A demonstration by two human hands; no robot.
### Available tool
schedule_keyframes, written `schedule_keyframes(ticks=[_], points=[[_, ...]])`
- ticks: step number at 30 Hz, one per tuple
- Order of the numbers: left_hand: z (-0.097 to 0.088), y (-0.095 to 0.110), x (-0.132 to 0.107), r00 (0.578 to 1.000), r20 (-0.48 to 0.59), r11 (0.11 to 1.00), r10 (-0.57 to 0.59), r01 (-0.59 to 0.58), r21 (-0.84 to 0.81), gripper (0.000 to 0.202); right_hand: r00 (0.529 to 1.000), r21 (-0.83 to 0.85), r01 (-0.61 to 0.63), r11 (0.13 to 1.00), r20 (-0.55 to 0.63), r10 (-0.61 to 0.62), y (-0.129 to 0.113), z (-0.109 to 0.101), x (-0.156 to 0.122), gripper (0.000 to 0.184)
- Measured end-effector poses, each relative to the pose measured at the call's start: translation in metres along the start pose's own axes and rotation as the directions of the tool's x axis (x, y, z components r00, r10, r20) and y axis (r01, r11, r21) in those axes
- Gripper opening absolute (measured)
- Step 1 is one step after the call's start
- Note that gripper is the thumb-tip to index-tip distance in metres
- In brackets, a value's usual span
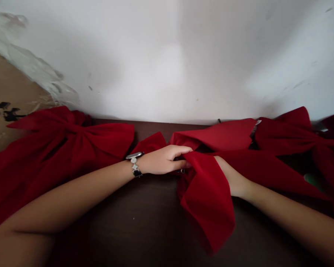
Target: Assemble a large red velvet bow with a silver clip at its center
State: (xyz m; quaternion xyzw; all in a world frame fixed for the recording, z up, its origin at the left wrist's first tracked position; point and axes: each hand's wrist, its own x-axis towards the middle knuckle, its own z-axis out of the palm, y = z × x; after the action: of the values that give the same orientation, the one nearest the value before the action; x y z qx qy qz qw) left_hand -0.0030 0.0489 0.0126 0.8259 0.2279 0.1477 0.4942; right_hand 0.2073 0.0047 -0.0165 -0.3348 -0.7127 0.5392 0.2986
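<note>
The dark brown wooden table [144, 218] stands against a scuffed white plaster wall [167, 63]. At far left, a corrugated cardboard box with black print [8, 89] sits partly under a crumpled clear plastic sheet [30, 63]. A large red velvet bow [58, 144] lies at left on the table, and a matching wide red velvet bow [292, 135] lies at right, partly cut off by the view.

The central red velvet bow [208, 196] is between them, at my hands. My left hand [164, 160] is closed, with its fingers curled over a gathered part of the velvet at the bow's middle. A small dark metal fitting [181, 171] shows beside those fingers, though I cannot identify it. My right hand [231, 178] is against the folds from the right, but its fingers are hidden, so I cannot tell whether it is open or closed. A silver link bracelet with black panels [135, 165] is on my left wrist, close to the fabric.

Risks noted: the bracelet could snag the velvet pile if it drags across it. Firm pressure could leave crush marks. The central bow's far loop lies against the right bow, so the two could catch on each other.
</note>
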Motion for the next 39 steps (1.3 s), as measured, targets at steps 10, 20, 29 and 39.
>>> schedule_keyframes(ticks=[10, 20, 29, 39], points=[[0.008, 0.0, -0.002, 0.977, -0.214, 0.999, 0.023, -0.033, -0.041, 0.017, 0.998, 0.053, -0.064, 0.997, 0.006, 0.064, 0.0, 0.001, 0.0, 0.036], [-0.001, 0.003, -0.007, 0.949, -0.02, 0.856, 0.315, -0.275, 0.437, 0.013, 0.993, 0.131, -0.108, 0.985, -0.021, 0.112, -0.007, -0.003, 0.003, 0.021], [0.004, 0.008, -0.009, 0.916, 0.034, 0.71, 0.401, -0.334, 0.62, 0.014, 0.992, 0.111, -0.103, 0.988, -0.062, 0.11, -0.006, -0.002, 0.002, 0.016], [0.004, 0.003, -0.01, 0.908, -0.21, 0.878, 0.363, -0.258, 0.403, 0.01, 0.986, 0.109, -0.008, 0.994, -0.162, 0.026, -0.013, 0.0, 0.005, 0.014]])
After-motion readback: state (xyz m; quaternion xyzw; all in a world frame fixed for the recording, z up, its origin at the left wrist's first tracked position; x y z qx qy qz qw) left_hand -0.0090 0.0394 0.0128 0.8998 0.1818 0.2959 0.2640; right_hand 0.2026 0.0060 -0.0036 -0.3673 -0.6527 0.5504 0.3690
